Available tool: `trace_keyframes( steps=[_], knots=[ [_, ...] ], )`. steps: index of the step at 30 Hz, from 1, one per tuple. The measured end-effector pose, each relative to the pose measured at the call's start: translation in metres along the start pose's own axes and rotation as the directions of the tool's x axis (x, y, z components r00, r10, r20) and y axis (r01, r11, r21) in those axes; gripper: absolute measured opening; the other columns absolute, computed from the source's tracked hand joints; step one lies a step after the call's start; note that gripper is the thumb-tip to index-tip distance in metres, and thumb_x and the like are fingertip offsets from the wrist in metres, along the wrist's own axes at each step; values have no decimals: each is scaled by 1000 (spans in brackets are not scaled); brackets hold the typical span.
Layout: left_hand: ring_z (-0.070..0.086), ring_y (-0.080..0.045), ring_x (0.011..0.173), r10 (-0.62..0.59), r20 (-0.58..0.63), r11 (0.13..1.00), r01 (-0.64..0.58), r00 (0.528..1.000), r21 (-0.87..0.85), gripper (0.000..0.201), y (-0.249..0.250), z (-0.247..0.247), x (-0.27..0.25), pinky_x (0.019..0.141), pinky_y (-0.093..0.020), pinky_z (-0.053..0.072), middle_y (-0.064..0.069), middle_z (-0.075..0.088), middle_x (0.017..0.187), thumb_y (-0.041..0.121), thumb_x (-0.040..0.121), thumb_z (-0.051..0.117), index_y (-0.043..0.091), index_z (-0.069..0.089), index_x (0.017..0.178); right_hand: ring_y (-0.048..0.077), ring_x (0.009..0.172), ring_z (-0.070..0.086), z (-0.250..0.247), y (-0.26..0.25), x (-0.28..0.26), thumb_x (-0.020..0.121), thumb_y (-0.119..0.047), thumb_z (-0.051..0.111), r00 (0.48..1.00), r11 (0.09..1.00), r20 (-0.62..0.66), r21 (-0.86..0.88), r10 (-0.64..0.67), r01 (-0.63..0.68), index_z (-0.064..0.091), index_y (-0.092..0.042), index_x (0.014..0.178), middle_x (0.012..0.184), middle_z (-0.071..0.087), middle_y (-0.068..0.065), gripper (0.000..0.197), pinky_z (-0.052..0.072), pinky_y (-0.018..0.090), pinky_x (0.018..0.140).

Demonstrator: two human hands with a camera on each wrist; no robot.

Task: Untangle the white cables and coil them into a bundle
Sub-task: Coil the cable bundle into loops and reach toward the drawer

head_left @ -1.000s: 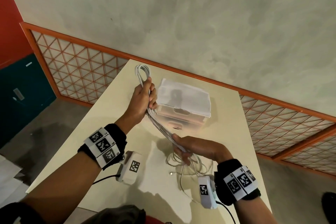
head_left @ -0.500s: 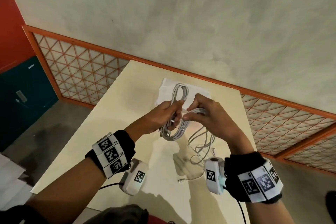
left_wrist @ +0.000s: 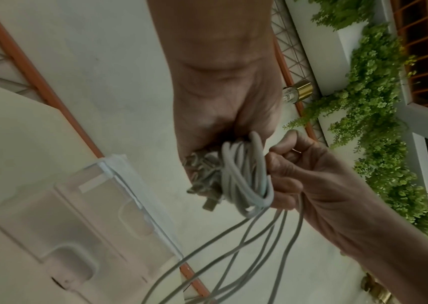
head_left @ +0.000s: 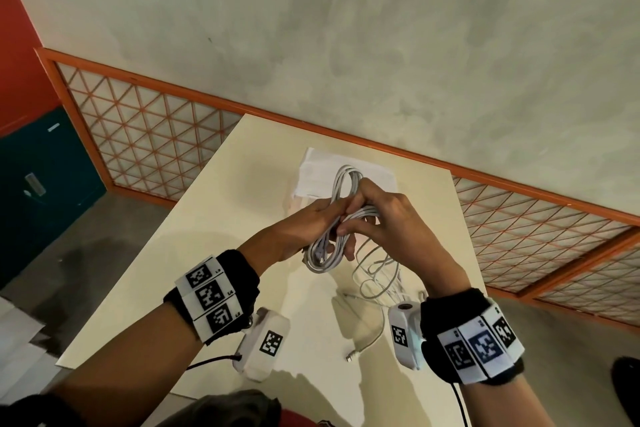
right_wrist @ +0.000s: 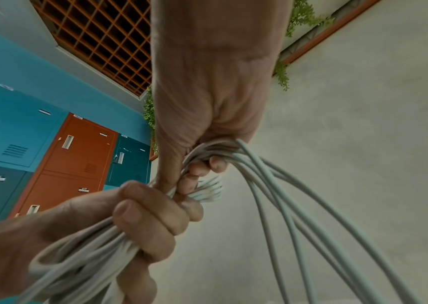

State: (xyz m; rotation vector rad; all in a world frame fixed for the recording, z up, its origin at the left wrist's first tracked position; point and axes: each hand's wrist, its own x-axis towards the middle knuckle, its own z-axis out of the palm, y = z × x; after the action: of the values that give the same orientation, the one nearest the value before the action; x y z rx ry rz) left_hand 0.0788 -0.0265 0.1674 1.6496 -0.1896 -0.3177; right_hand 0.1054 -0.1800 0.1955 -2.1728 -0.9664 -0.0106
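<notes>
A coil of white cables (head_left: pixel 341 189) is held above the cream table (head_left: pixel 221 218). My left hand (head_left: pixel 311 222) grips the coil's middle, loops sticking out above and below the fist. My right hand (head_left: pixel 377 218) meets it from the right and pinches several strands (head_left: pixel 363 211) that cross the coil. Loose cable loops (head_left: pixel 377 274) hang from the right hand down to the table, and one plug end (head_left: pixel 350 357) lies on the tabletop. In the left wrist view the wound coil (left_wrist: pixel 244 179) shows with connector ends beside it. The right wrist view shows both hands holding the strands (right_wrist: pixel 233 156).
A white box with a translucent lid (head_left: pixel 311 173) stands on the table behind the hands. An orange lattice railing (head_left: pixel 145 135) runs along the table's far side below a grey wall. Teal and orange lockers (right_wrist: pixel 77 152) stand to the left.
A second ago the hands were apart with the cables stretched between them. The right hand rose to the left hand and now wraps strands across the coil, which has tilted slightly.
</notes>
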Motion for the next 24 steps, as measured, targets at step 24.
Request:
trace_keyframes(
  steps=[24],
  knots=[
    [31, -6, 39, -3, 201, 968, 53, 980, -244, 26, -12, -14, -18, 50, -22, 45, 7, 27, 50, 33, 100, 38, 13, 47, 85, 12, 41, 36, -16, 5, -23, 81, -49, 58, 925, 926, 202, 141, 320, -351, 57, -3, 69, 42, 42, -1, 48, 31, 23, 48]
  ],
)
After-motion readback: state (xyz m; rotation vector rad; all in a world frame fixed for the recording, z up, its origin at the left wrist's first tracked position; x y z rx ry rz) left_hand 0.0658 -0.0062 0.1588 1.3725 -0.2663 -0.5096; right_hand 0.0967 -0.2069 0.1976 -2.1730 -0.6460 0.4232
